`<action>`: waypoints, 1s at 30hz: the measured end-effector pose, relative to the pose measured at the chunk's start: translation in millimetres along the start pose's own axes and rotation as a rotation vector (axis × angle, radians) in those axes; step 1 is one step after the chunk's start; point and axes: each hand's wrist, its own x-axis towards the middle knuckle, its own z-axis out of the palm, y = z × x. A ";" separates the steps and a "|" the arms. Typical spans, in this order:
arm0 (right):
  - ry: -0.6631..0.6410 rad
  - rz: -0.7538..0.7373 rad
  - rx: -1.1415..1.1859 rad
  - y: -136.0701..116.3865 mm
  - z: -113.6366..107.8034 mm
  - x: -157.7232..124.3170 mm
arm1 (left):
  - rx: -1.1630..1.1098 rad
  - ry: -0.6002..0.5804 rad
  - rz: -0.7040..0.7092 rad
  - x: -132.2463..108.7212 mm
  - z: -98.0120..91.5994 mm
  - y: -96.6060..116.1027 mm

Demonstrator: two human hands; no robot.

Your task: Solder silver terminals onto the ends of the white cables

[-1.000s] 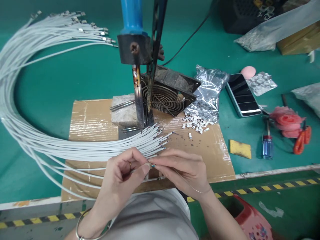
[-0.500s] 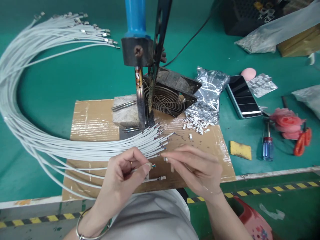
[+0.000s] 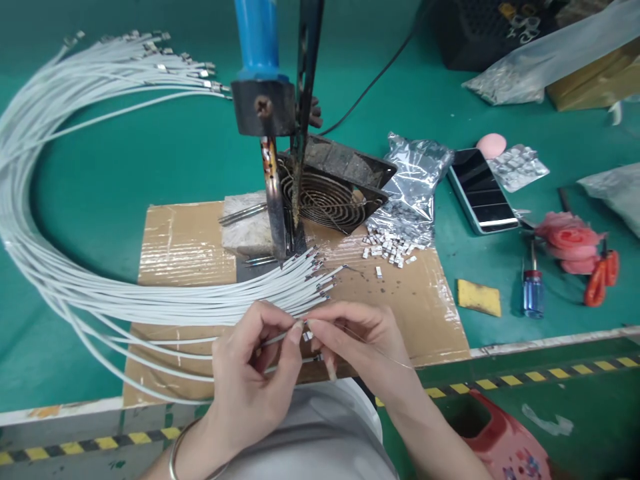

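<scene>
My left hand (image 3: 253, 373) pinches the stripped end of one white cable (image 3: 273, 340) between thumb and forefinger. My right hand (image 3: 360, 343) meets it fingertip to fingertip and pinches a small metal terminal (image 3: 307, 335) at the cable's end. Both hands hover over the near edge of a taped cardboard sheet (image 3: 185, 247). A big bundle of white cables (image 3: 75, 280) curves round the left side, its free ends lying just beyond my fingers. A soldering iron with a blue handle (image 3: 263, 100) hangs in a stand above the cardboard.
A black fan grille (image 3: 330, 190) leans behind the iron. Loose metal terminals (image 3: 390, 245) spill from a silver bag (image 3: 417, 177). To the right lie a phone (image 3: 483, 190), a yellow sponge (image 3: 479, 297), a small screwdriver (image 3: 533, 290) and a pink cloth flower (image 3: 567, 240).
My right hand drew away to the right half a second ago, then came back to the cable end in my left hand, now with a small terminal pinched in it.
</scene>
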 end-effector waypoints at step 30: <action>0.117 -0.296 -0.134 -3.4 10.2 8.4 | -0.291 -0.004 -0.072 9.3 -3.1 0.9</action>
